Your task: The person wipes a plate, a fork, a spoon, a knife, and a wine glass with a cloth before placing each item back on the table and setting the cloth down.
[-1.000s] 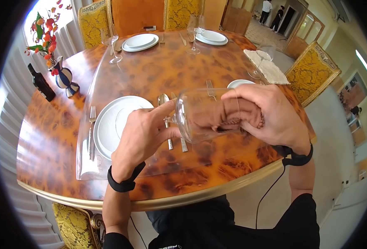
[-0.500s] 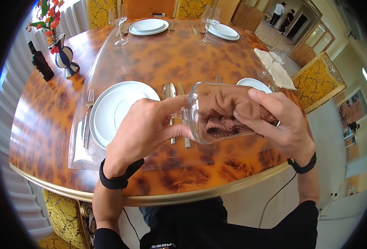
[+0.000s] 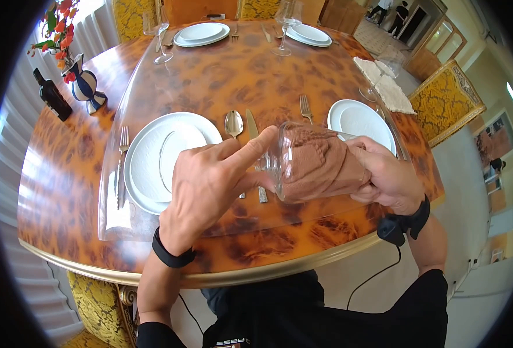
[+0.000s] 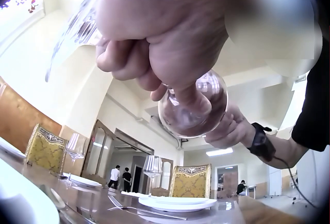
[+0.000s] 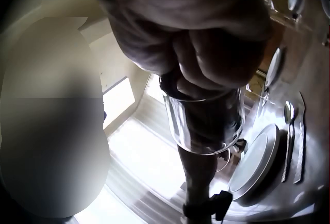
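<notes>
A wine glass (image 3: 281,165) lies sideways in the air over the table's near edge, its bowl filled with a bunched brown cloth (image 3: 320,165). My left hand (image 3: 210,180) holds the glass by its stem, thumb and index finger against the base of the bowl. The round foot sticks out beyond that hand, over the plate. At the bowl's mouth my right hand (image 3: 387,174) grips the cloth with curled fingers. In the right wrist view those fingers (image 5: 198,87) reach inside the rim, their tips hidden. From the left wrist view, cloth shows through the bowl (image 4: 193,113).
Stacked white plates (image 3: 137,165) sit below my left hand, with a fork (image 3: 123,156), spoon (image 3: 233,123) and knife (image 3: 252,123) beside them. Another plate (image 3: 363,119) and fork (image 3: 305,109) are behind the glass. A vase (image 3: 85,87) and dark bottle (image 3: 52,95) stand left.
The right hand has shifted from reaching deep inside the bowl to gripping the cloth near its mouth. The cloth has turned and now fills more of the bowl. My left hand keeps its hold.
</notes>
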{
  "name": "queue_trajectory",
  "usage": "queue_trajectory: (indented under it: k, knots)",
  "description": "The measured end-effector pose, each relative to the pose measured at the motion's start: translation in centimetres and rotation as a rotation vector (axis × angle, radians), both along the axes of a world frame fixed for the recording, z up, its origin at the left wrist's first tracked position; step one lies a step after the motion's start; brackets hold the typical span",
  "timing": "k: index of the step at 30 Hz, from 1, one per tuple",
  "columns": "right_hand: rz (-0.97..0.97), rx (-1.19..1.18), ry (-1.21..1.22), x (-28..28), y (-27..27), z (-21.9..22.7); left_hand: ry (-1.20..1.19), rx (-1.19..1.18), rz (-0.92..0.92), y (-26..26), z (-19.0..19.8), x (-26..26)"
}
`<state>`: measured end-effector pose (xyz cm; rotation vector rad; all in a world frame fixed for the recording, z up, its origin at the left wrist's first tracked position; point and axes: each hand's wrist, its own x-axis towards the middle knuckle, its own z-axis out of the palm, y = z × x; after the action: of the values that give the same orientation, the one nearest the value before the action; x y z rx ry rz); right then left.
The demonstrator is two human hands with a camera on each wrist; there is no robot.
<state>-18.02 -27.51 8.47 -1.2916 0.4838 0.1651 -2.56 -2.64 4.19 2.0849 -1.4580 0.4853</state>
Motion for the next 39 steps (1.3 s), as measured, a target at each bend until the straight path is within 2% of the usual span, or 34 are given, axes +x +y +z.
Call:
queue_trajectory:
  k: [2,5,7,10,12,16,19,22,25,29,30,32,34,35,36,38,39]
  knots:
    - [0.066,0.248,0.013,-0.5,-1.1,-0.2,0.042,-0.012,-0.015,0.0,0.0,-0.1]
    - [0.119,-0.009,-0.136,-1.4,-1.1,1.0,0.146,-0.071,-0.037,0.1,-0.6,0.3]
    - [0.23,-0.602,-0.443,-1.6,-1.3,0.6,0.216,-0.066,-0.047,0.3,-0.6,0.7]
    - [0.35,-1.274,-0.762,-1.1,-0.4,2.3,0.325,-0.015,-0.063,0.7,-0.2,0.9]
    - [0.446,-1.71,-0.869,-1.0,-0.3,2.9,0.407,-0.046,-0.088,0.5,0.0,0.4]
    - [0.452,-1.777,-0.834,-0.6,0.4,1.5,0.371,-0.032,-0.138,0.4,0.8,-0.4]
    - [0.588,-1.782,-0.724,-0.4,0.2,1.9,0.275,-0.025,-0.119,0.3,0.9,-0.8]
    - [0.619,-1.759,-0.566,-0.8,0.9,2.1,0.138,0.07,-0.094,0.6,0.8,-1.3]
    - [0.585,-1.544,-0.531,-0.9,0.6,0.6,0.083,0.04,-0.066,0.5,0.3,-1.4]
    - [0.364,-1.095,-0.462,-1.4,1.3,-0.7,0.026,0.009,-0.046,0.3,0.1,-1.3]
    - [0.271,-0.942,-0.492,-1.7,1.1,-2.4,0.008,0.013,-0.041,0.4,0.2,-1.2]
    - [0.147,-0.533,-0.457,-2.2,0.6,-3.1,-0.013,-0.029,-0.002,0.4,0.0,-0.9]
    - [0.075,-0.024,-0.327,-3.9,-1.2,-2.3,-0.021,-0.085,0.039,0.3,-0.4,-0.6]
    - [-0.122,0.291,-0.283,-4.6,-1.8,-3.7,-0.021,-0.112,0.049,0.3,-0.5,-0.4]
    - [-0.269,0.293,-0.271,-4.6,-2.3,-4.0,0.0,-0.101,0.056,0.4,-0.3,-0.2]
    - [-0.227,0.144,-0.329,-4.7,-2.7,-3.4,0.044,-0.08,0.072,0.7,-0.1,-0.1]
    - [-0.241,-0.041,-0.417,-4.5,-1.9,-3.0,0.066,-0.083,0.063,0.6,-0.1,-0.1]
